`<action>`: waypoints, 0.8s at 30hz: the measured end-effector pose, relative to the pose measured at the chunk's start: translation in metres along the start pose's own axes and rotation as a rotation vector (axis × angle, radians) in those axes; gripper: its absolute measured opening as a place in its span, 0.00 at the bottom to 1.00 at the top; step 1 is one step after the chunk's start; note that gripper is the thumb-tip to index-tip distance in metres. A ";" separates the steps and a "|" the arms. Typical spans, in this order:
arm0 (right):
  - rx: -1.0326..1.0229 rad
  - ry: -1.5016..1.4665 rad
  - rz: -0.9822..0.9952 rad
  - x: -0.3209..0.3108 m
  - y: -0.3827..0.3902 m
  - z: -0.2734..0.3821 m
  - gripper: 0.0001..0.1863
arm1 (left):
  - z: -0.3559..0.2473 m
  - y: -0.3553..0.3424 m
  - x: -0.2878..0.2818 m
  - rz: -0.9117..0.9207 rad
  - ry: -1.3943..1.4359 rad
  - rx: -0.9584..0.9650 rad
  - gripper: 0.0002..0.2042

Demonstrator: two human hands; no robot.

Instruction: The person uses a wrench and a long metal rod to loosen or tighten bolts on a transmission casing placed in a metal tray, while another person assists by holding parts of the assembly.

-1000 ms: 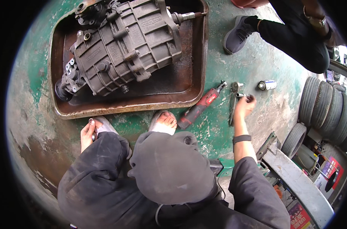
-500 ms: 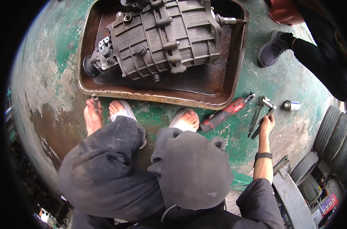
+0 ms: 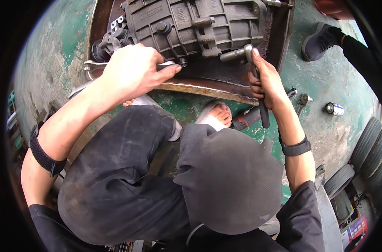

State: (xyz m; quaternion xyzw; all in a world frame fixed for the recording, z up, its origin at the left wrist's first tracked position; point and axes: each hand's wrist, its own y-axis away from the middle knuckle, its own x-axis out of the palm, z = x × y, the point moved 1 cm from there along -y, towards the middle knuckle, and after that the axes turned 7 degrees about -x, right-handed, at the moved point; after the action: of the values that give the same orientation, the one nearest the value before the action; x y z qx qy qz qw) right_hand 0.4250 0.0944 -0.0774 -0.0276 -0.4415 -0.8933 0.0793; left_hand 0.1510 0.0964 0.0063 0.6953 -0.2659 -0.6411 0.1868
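Note:
A ribbed grey gearbox (image 3: 178,31) lies in a rusty metal drip tray (image 3: 207,89). My left hand (image 3: 136,69) is closed round a wrench (image 3: 94,65) at the tray's near side. The wrench's forked end sticks out to the left; beyond my thumb, its other side lies close to a small bolt (image 3: 182,62) low on the gearbox. Whether they touch I cannot tell. My right hand (image 3: 266,80) grips a ratchet (image 3: 264,115) upright, its long socket (image 3: 232,55) pointing left beside the gearbox housing. A second metal shaft (image 3: 78,89) shows behind my left forearm.
A red and black power ratchet (image 3: 246,119) lies on the floor, partly behind my right forearm, with another hand tool (image 3: 304,101) beside it. A small spray can (image 3: 334,109) lies further right. A person's shoe (image 3: 317,43) stands beyond; tyres (image 3: 367,143) are stacked at the right.
My right hand has lifted the ratchet from the floor over to the gearbox. My left hand has come up from beside my foot to the tray, now with the wrench plainly in it.

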 end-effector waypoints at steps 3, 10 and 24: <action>0.053 -0.162 0.112 -0.001 -0.001 -0.001 0.28 | -0.007 -0.009 0.004 -0.116 -0.068 0.160 0.20; 0.156 -0.380 0.176 -0.012 -0.008 -0.009 0.27 | -0.020 -0.038 0.026 -0.389 0.046 0.410 0.15; 0.110 -0.347 0.258 -0.004 -0.017 -0.003 0.34 | -0.026 -0.068 0.068 -0.573 -0.003 0.513 0.25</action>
State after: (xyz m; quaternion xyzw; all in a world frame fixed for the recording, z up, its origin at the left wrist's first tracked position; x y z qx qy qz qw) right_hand 0.4262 0.1024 -0.0931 -0.2329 -0.4896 -0.8321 0.1170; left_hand 0.1881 0.1062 -0.0855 0.7647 -0.2129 -0.5808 -0.1806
